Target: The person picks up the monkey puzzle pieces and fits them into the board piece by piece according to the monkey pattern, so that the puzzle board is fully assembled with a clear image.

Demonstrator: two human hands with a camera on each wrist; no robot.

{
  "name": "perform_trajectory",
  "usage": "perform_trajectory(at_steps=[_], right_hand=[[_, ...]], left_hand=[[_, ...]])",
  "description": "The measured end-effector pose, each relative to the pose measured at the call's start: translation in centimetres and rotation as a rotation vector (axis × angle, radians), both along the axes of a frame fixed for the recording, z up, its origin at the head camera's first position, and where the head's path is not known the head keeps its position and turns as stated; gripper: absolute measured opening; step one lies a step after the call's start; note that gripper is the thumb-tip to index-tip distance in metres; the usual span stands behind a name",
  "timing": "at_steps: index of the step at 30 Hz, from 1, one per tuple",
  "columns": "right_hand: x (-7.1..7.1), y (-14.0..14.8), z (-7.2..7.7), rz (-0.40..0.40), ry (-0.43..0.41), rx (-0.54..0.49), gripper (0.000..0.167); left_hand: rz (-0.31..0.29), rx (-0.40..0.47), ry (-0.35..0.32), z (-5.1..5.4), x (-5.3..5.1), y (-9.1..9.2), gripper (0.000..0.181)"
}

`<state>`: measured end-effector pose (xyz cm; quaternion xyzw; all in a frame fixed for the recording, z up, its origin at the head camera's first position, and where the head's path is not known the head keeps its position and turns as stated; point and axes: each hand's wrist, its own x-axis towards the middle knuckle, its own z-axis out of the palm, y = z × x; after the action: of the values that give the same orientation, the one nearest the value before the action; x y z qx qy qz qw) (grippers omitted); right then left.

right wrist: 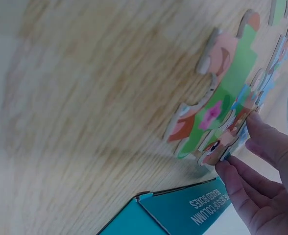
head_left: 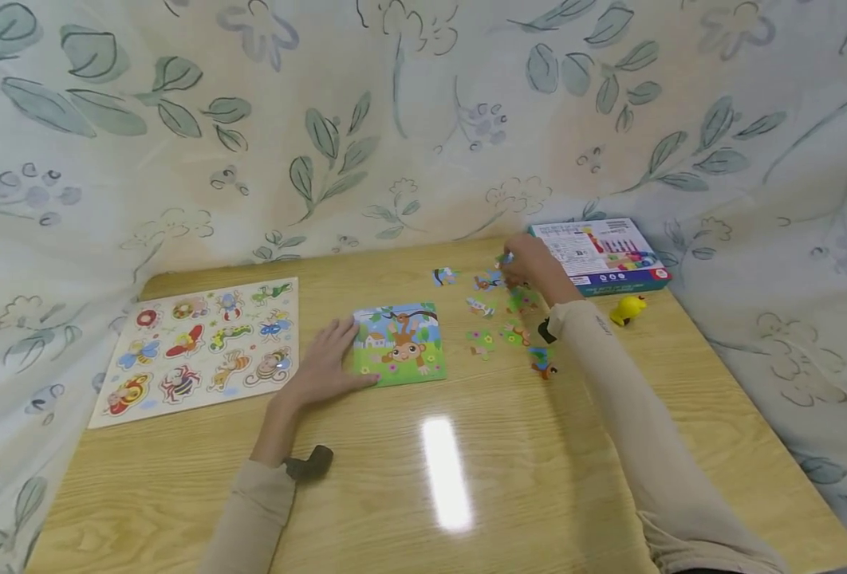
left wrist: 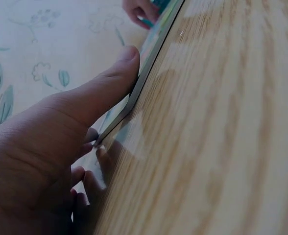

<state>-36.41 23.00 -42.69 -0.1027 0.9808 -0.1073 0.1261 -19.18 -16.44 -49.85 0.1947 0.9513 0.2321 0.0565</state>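
Note:
A square picture board [head_left: 399, 344] showing a hanging monkey lies in the middle of the table. My left hand [head_left: 328, 359] rests at its left side, fingers stretched along the edge; in the left wrist view the thumb [left wrist: 119, 73] lies against the board's edge. Farther right, my right hand [head_left: 527, 259] is among loose jigsaw pieces. The right wrist view shows its thumb and fingers pinching a brown jigsaw piece [right wrist: 216, 149] with an eye printed on it. Beside that lies a green jigsaw piece [right wrist: 227, 83] with a pink flower. Other pieces, such as one with a bird [head_left: 443, 276], lie around.
A pale wooden board [head_left: 201, 351] with several insect figures lies at the left. Behind the right forearm are a printed box [head_left: 603, 251] and a small yellow toy [head_left: 628, 309] near the table's right edge. A flowered cloth [head_left: 395, 159] hangs along the back.

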Motion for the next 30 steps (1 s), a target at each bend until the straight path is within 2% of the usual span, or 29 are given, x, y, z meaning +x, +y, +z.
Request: perform_trajectory(at_steps=[4, 7, 13, 15, 18, 21, 25, 27, 30], right_hand=[[0.2, -0.2, 0.1, -0.003, -0.018, -0.013, 0.042], [0.3, -0.1, 0.0, 0.01, 0.0, -0.021, 0.042], [0.2, 0.4, -0.2, -0.03, -0.016, -0.112, 0.049], [0.0, 0.2, 0.0, -0.008, 0.014, -0.134, 0.049], [-0.2, -1.5, 0.3, 0.096, 0.068, -0.183, 0.047], [0.7, -4.9, 0.6, 0.317, 0.136, -0.228, 0.043], [3.7, -10.6, 0.7, 0.612, 0.104, -0.271, 0.041], [5.1, -13.1, 0.5, 0.71, 0.064, -0.26, 0.041], [6.5, -16.0, 0.2, 0.804, 0.024, -0.191, 0.041]], left_hand=[[0.005, -0.005, -0.008, 0.0, 0.1, 0.0, 0.11], [0.011, -0.005, -0.019, 0.0, 0.2, -0.1, 0.111], [0.017, 0.006, -0.023, 0.1, 0.2, 0.1, 0.111], [0.014, 0.003, -0.018, 0.2, 0.1, 0.1, 0.111], [0.014, -0.007, -0.01, 0.1, 0.1, 0.2, 0.11], [0.018, -0.011, -0.006, 0.1, 0.0, 0.2, 0.111], [0.023, 0.003, -0.012, 0.1, 0.1, 0.2, 0.112], [0.023, 0.008, -0.015, 0.0, 0.2, 0.2, 0.112], [0.03, 0.004, -0.026, -0.2, 0.3, 0.3, 0.113]])
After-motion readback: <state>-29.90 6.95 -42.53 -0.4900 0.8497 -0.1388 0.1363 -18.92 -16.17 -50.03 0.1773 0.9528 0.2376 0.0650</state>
